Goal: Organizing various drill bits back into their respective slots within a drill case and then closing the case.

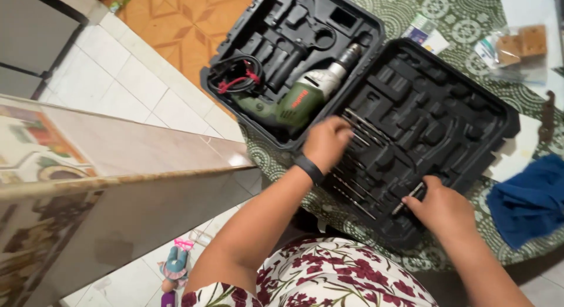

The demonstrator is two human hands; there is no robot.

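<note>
the left hand (326, 141) curls over the drill bits (356, 176) racked at the near edge of the open black case (470, 116), the right hand (442, 208) pinching one bit (409, 197), thin, stiff, probably slippery steel, best gripped mid-shank.

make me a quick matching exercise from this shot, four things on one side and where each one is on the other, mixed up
Things:
1. drill
2. blue cloth
3. left hand
4. doll

Places:
A. on the tiled floor
B. on the table, right of the case
C. in the far half of the open case
D. on the row of drill bits

Pairs: 1-C, 2-B, 3-D, 4-A
</note>
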